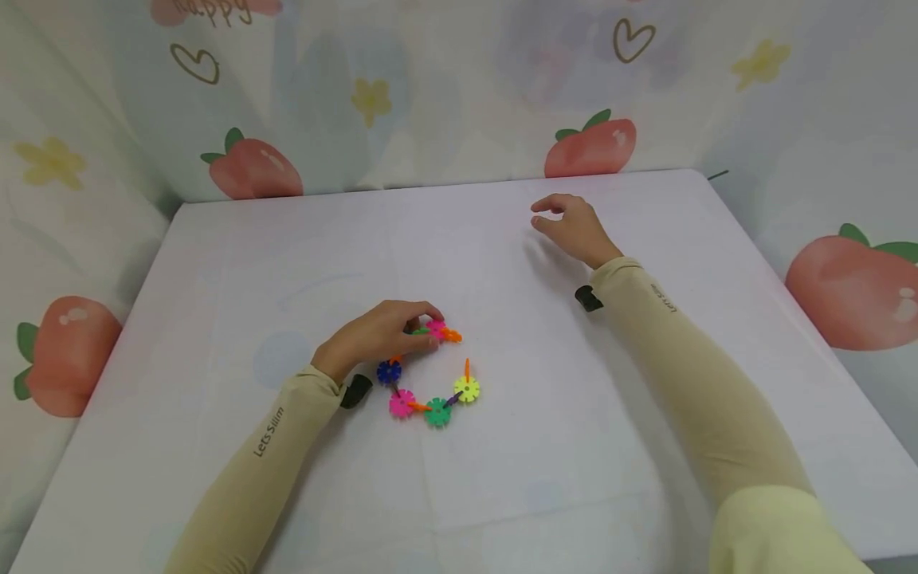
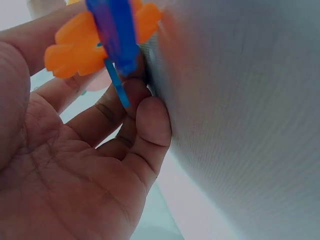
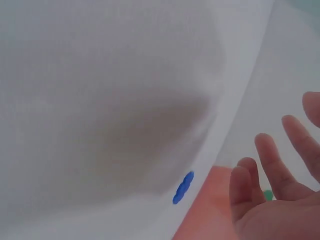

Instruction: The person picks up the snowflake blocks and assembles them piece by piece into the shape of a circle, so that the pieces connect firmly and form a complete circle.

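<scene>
A chain of interlocking plastic snowflake discs (image 1: pixel 437 412) lies on the white table, curved into a ring with a gap at its right side. My left hand (image 1: pixel 383 328) pinches its upper part between thumb and fingers, by a pink disc (image 1: pixel 435 328) with an orange disc (image 1: pixel 452 336) beyond it. In the left wrist view, an orange disc (image 2: pixel 77 46) and a blue disc (image 2: pixel 116 35) show close up beside the palm. My right hand (image 1: pixel 574 229) hovers over the far right of the table, fingers loosely bent and holding nothing. A single blue disc (image 3: pixel 183 187) lies near it in the right wrist view.
The white-covered table (image 1: pixel 545 446) reaches a patterned cloth backdrop (image 1: pixel 459 88) at the back, and similar cloth hangs at both sides. A black wrist strap piece (image 1: pixel 588 298) sticks out beside the right sleeve, another (image 1: pixel 356 391) beside the left.
</scene>
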A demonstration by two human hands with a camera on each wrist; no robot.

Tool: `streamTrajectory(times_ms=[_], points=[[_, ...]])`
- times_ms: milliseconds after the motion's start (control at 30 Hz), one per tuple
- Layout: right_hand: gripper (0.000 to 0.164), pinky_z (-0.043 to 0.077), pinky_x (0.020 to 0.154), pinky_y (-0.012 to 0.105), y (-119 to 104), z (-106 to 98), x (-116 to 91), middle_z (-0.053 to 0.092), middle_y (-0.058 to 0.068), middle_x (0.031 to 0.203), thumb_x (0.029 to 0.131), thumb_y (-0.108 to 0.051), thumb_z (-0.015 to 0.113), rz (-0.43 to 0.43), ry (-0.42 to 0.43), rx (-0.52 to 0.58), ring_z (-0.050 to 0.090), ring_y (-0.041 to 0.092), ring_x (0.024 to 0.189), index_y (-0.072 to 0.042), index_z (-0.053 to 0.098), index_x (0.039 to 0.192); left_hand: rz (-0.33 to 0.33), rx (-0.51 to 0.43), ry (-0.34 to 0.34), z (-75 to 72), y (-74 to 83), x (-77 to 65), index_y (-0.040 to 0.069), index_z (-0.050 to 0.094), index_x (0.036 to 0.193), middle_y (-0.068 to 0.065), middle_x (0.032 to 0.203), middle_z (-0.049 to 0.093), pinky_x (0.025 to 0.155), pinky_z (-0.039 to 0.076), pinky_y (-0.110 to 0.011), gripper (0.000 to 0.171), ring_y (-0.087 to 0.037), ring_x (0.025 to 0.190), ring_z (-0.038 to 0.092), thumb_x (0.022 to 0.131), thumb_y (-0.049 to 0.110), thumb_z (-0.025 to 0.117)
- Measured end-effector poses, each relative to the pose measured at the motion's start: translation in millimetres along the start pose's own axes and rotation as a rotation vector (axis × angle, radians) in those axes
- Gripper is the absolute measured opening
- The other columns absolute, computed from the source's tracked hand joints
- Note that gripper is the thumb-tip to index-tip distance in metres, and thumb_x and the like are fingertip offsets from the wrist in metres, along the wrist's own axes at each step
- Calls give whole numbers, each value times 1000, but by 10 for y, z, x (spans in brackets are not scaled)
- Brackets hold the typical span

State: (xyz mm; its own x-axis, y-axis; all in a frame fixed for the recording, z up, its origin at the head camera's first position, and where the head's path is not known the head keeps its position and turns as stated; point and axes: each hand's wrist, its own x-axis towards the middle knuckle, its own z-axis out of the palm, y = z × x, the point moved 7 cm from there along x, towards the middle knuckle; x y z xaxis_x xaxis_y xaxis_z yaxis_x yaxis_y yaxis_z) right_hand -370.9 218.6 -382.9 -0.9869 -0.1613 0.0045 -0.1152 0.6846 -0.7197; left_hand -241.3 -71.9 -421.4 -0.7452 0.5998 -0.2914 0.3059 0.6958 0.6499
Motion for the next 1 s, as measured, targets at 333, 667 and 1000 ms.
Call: streamTrajectory(times_ms=[333,667,1000], points=[[42,37,117,56,357,-296,151,53,27,151,107,-12,56,130,29,-39,41,45,141,4,59,146,25,14,2,8,-18,11,16,65,142,-8,129,67,102,50,-44,40,-26,118,61,105,29,73],[51,43,111,56,651,-301,198,48,30,144,105,-15,59,333,-25,-101,48,45,129,4,50,152,7,18,-22,8,-1,-3,17,63,145,-6,127,67,101,51,-43,45,-24,116,60,104,32,74],[38,45,101,51,688,-292,269,53,30,128,103,-12,63,275,-7,-142,49,43,116,10,52,132,18,60,-35,16,35,0,19,64,146,-4,127,65,106,48,-43,44,-24,119,57,105,32,72]])
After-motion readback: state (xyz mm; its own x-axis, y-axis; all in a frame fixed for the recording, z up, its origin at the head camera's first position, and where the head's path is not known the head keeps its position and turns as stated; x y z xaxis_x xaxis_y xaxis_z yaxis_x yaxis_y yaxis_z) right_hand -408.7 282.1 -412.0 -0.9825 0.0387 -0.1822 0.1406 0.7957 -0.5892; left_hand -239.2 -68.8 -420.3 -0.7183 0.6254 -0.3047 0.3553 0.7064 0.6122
